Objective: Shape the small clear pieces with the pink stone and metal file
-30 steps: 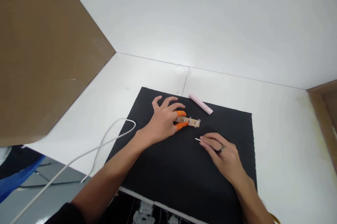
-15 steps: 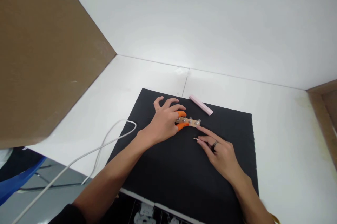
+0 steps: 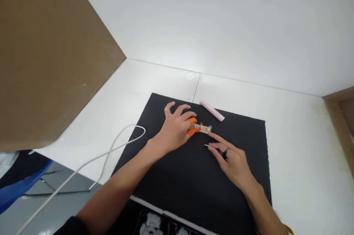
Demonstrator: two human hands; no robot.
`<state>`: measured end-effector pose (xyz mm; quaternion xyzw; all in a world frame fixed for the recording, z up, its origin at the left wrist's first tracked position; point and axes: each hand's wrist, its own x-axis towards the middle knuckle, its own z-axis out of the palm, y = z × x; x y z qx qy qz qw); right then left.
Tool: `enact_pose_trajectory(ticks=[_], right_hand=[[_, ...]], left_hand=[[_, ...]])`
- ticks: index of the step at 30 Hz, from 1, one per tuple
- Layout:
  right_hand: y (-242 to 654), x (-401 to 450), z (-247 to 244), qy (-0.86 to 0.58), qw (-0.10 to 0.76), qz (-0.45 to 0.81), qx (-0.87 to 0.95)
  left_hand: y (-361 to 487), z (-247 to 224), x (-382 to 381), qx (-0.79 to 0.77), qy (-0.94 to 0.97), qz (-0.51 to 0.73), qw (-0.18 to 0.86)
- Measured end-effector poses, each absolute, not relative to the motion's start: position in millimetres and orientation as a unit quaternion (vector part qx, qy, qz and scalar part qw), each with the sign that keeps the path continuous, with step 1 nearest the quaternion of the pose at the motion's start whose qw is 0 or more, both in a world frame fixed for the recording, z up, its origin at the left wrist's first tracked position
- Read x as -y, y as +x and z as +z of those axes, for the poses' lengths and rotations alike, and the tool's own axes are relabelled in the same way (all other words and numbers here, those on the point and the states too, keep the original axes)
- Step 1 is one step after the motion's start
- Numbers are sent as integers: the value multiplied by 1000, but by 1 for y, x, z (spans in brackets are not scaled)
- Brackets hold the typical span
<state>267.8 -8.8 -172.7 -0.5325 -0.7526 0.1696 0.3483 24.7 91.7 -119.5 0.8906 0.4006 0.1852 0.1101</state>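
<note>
A short tan strip [image 3: 204, 129] lies over the black mat, with several small clear, shiny pieces standing along it. My left hand [image 3: 175, 130] pinches the strip's left part between thumb and index finger, both in orange finger covers; its other fingers are spread above. At the strip's right end, the index fingertip of my right hand [image 3: 233, 159] touches or almost touches the last clear piece [image 3: 209, 129]. Between the thumb and middle finger of that hand sits a thin, shiny sliver [image 3: 206, 145], too small to identify. A ring is on one right finger.
The black mat [image 3: 177, 179] covers part of the white table [image 3: 290, 154]. A pale pink bar [image 3: 212, 111] lies across its far edge. On the left, a white cable [image 3: 110, 151] loops onto the mat. Brown panel [image 3: 55, 62] and white wall [image 3: 221, 25] enclose the table.
The view has shifted slightly, moving the scene a little to the right. My left fingers now hide slightly more of the strip's left part; my right hand keeps its pose.
</note>
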Motion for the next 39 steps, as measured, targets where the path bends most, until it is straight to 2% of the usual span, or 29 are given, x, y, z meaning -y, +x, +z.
enact_pose_trajectory(ticks=[16,29,39], right_hand=[[269,8,-173,-519,351,151,765],[271,8,-177,-529,343,162,759],[270,9,-175,-535,342,181,750]], left_hand=[[26,-121,-73,-393,898,185,66],[10,-105,-34,-437,861,219,141],[5,-129,-12,-497,825,181,200]])
